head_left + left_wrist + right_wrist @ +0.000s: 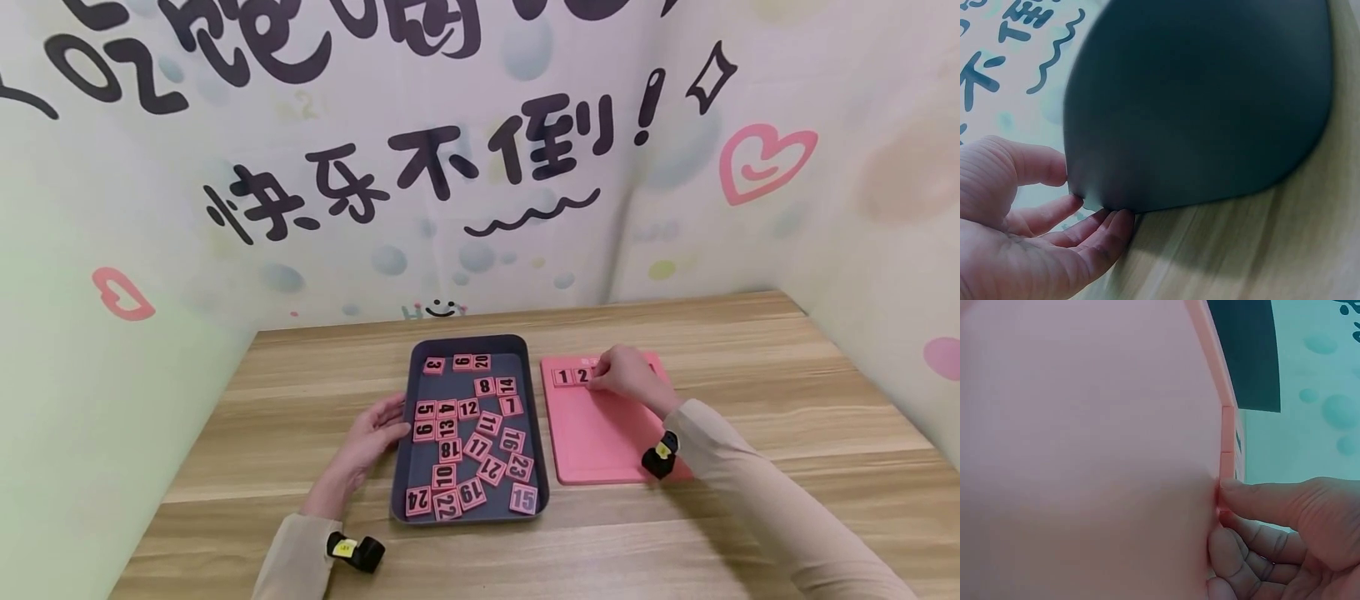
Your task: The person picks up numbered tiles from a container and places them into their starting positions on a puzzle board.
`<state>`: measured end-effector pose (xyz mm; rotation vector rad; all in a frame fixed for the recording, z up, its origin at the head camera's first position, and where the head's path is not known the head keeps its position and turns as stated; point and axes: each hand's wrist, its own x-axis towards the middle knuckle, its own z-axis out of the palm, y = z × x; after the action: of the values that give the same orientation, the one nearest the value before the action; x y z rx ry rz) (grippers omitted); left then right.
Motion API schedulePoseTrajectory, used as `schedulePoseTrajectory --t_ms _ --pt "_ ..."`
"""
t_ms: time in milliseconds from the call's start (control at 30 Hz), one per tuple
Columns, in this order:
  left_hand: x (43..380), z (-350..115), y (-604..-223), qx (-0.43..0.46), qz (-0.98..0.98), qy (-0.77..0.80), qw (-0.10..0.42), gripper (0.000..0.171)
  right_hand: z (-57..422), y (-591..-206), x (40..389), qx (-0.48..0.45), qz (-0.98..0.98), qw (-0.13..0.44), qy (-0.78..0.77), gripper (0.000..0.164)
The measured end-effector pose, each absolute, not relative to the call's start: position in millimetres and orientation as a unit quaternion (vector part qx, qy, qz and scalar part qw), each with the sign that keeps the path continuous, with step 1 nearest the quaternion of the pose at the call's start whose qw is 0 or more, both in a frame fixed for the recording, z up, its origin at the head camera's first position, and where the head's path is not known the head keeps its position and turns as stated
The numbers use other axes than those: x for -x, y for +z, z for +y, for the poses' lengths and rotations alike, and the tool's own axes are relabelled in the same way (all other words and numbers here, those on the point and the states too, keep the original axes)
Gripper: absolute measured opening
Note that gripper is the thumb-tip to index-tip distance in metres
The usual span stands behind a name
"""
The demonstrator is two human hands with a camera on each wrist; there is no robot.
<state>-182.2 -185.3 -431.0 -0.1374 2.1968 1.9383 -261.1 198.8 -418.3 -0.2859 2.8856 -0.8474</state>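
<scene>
Tile 2 (582, 377): I find it in the top row of the pink board (600, 450), beside tile 1 (562, 377). Right hand (628, 375): thumb and fingertips together at its edge; whether the grip pinches it, I cannot tell. Dark tray (457, 387), number tiles (468, 407) inside: left of the board. Left hand (371, 433): grip apart, touching the tray's left side. Wood-grained counter (315, 367), beneath both.

Loose numbered tiles (477, 447) in dark tray (450, 386)
</scene>
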Motion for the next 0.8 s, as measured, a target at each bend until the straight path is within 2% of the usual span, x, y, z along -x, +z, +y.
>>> schedulePoseTrajectory --t_ms 200,800 --pt "182.6 -185.6 -431.0 0.048 0.743 0.659 0.106 0.052 198.5 -415.9 262.6 0.089 0.95 0.074 -0.29 0.016" --pt "184.5 -185.8 -432.2 0.045 0.746 0.655 0.107 0.052 200.9 -416.1 263.3 0.098 0.948 0.069 -0.293 0.015"
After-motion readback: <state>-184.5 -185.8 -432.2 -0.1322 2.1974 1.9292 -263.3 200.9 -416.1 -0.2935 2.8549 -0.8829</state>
